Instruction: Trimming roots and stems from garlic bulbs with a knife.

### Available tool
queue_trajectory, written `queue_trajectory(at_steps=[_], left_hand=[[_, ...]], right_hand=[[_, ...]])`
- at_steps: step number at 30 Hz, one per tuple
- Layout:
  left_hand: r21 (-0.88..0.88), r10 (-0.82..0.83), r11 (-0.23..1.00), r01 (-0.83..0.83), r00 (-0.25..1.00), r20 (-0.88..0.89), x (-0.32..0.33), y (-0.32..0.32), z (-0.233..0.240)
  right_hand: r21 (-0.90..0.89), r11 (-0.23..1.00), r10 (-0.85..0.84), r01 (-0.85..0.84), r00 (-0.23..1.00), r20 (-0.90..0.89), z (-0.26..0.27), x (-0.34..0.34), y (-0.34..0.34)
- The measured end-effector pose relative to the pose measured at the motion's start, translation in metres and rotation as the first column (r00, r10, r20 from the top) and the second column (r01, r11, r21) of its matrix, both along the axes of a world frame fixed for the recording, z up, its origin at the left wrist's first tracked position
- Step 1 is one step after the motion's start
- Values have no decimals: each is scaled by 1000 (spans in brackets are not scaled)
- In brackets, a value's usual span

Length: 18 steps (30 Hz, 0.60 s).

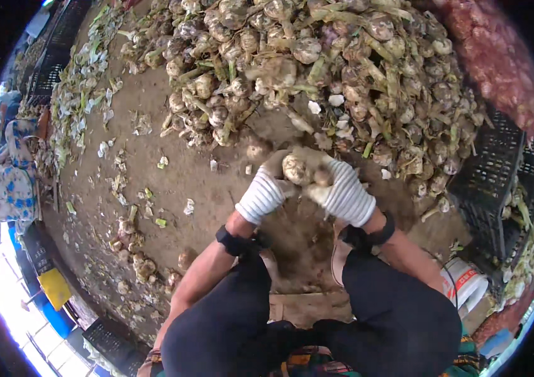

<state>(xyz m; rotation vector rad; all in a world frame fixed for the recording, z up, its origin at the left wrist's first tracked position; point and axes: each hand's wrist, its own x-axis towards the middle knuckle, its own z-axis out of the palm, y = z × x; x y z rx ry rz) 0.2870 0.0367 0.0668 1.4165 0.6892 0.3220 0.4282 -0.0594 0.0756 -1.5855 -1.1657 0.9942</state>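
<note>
A dirt-streaked garlic bulb (296,168) sits between my two hands above the earthy floor. My left hand (264,191), in a white glove with a soiled finger part, grips its left side. From the right, my right hand (344,191), gloved alike, closes on the same bulb, with its fingers partly blurred. A small brownish round shape at the right fingers is too blurred to name. Just beyond the hands lies another garlic bulb (257,150) on the ground. A large heap of garlic (290,70) with stalks attached rises ahead.
Black plastic crates (486,169) stand at the right, below red mesh sacks (493,61) of garlic. A white printed bag (467,282) lies near my right knee. Leaf and skin scraps (83,99) litter the left floor. A blue-patterned cloth item (10,184) is at far left.
</note>
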Motion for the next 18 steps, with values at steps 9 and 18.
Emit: queue_trajectory(at_steps=[9, 18], left_hand=[[207, -60, 975, 75, 995, -78, -7, -27, -28], [-164, -52, 985, 47, 998, -23, -33, -40, -68]], right_hand=[[-226, 961, 270, -157, 699, 662, 12, 14, -33], [-224, 949, 313, -221, 601, 736, 5, 18, -30]])
